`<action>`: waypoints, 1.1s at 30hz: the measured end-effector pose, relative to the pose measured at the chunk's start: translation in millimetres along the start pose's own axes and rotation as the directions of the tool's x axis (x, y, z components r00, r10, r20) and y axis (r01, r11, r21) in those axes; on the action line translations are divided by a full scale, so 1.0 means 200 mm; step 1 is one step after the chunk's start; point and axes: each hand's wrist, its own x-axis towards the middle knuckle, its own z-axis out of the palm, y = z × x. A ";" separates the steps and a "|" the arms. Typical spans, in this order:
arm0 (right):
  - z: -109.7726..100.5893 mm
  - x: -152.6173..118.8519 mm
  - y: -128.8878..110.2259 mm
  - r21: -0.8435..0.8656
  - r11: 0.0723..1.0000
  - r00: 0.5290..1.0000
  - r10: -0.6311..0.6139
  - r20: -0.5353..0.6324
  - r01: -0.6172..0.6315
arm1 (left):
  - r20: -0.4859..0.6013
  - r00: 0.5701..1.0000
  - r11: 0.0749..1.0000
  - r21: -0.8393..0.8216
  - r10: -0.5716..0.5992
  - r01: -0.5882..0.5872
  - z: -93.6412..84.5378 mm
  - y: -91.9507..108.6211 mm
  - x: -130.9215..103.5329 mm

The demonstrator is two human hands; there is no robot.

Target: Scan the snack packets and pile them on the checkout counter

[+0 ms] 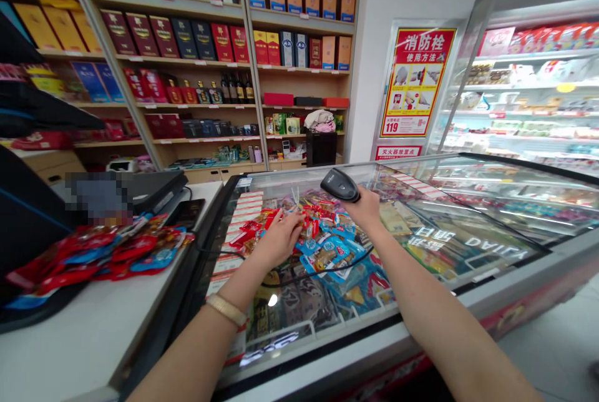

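Observation:
My right hand (367, 210) is wrapped round the handle of a black barcode scanner (340, 183), its head facing left above the freezer's glass top. Small snack packets in red and blue wrappers (330, 252) lie in a loose pile on that glass. My left hand (283, 236) is at the pile's left side, fingers bent down and closed on a red snack packet (312, 227); its fingertips are partly hidden. A black cable (322, 272) runs across the glass in front of the pile and past the packets.
On the white counter (135, 314) at left, more red and blue packets (140, 249) lie beside a black phone (188, 211) and dark equipment. The glass-topped freezer (472, 233) stretches right. Behind stand shelves of boxed bottles (187, 37); a lit display fridge (538, 90) stands at right.

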 end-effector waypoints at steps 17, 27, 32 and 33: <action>0.00 -0.05 -0.08 0.016 0.995 0.993 -0.096 0.069 0.095 | -0.818 0.408 0.672 0.036 -0.405 0.739 -0.56 -0.44 -0.32; 0.00 -0.04 -0.08 0.004 0.992 0.989 -0.126 0.081 0.126 | -0.866 0.305 0.668 -0.044 -0.396 0.743 -0.51 -0.55 -0.38; 0.01 -0.05 -0.09 -0.009 0.991 0.987 -0.131 0.095 0.132 | -0.855 0.358 0.697 -0.006 -0.375 0.717 -0.53 -0.56 -0.40; 0.01 -0.05 -0.09 -0.005 0.991 0.986 -0.134 0.098 0.136 | -0.849 0.363 0.692 -0.004 -0.384 0.722 -0.53 -0.56 -0.40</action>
